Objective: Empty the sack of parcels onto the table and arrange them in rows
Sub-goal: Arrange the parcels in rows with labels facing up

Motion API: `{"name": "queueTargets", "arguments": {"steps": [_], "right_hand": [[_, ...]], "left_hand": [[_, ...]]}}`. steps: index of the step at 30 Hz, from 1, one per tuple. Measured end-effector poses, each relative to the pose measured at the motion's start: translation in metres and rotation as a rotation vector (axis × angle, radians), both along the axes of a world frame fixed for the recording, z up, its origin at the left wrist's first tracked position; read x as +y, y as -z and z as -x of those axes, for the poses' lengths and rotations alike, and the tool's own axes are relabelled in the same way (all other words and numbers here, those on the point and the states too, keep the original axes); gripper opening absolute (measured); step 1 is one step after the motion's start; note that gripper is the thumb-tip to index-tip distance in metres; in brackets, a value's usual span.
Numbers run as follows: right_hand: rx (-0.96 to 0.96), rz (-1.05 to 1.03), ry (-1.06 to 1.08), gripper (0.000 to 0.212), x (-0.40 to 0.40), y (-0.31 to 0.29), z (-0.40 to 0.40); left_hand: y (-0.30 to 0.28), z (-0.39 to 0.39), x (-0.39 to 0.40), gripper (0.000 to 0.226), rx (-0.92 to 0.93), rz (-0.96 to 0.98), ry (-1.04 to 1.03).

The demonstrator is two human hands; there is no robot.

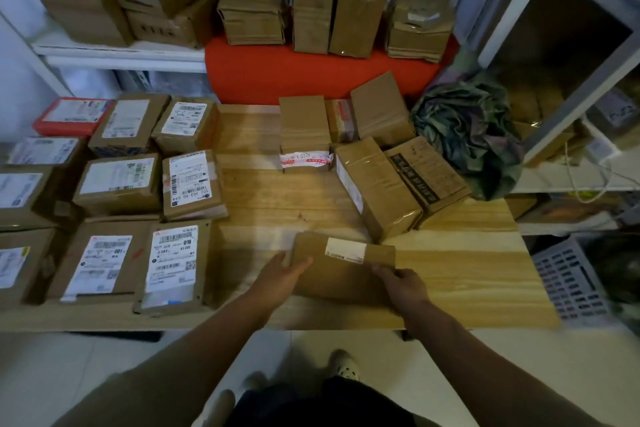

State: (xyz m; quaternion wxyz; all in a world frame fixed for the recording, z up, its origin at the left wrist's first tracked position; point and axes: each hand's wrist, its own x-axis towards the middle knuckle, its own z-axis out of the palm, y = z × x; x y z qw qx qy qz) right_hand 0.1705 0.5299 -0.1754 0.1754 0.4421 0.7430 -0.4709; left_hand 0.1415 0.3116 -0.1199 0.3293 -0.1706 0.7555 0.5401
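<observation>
Parcels point(145, 180) already fill the left end of the bench point(467, 274) in rows, label side up: a red one point(71, 116) at the far left corner, brown ones beside and in front of it, down to the pair at the near edge, where the labelled parcel point(173, 265) sits nearest my left arm. Just right of that, my left hand point(282, 276) grips the left edge of a flat brown parcel point(341, 269), thumb on top, the other fingers tucked under where I cannot see them. The parcel lies near the bench's front edge, about the middle, with a small white label point(346, 248) at its far edge. My right hand point(401, 284) holds its near right corner, fingers curled over the cardboard. Beyond it, toward the far edge, a loose cluster of unsorted boxes point(374, 180) lies at odd angles, one with red-and-white tape point(305, 159) across its end. At the far right corner the crumpled camouflage sack point(465, 135) slumps against the bench. Further back, more boxes stand on a red seat point(311, 76), and a grey crate point(571, 281) sits on the floor past the right end.
</observation>
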Motion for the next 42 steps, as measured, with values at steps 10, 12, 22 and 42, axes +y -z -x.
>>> {"name": "queueTargets", "arguments": {"steps": [10,12,22,42], "right_hand": [[0.144,0.547,0.062,0.044,-0.031,-0.032,0.028],[0.158,0.63,-0.007,0.037,-0.032,-0.039,0.031],[1.077,-0.183,-1.039,0.076,-0.031,-0.044,0.024],[0.16,0.496,-0.404,0.032,-0.113,-0.033,0.024]], "left_hand": [[-0.005,-0.018,0.001,0.094,0.063,0.24,-0.385],[-0.005,-0.023,0.0,0.092,0.099,0.203,-0.44],[-0.025,-0.008,-0.028,0.059,-0.019,-0.479,-0.553],[-0.042,-0.026,-0.07,0.018,0.285,0.065,-0.476]]}}
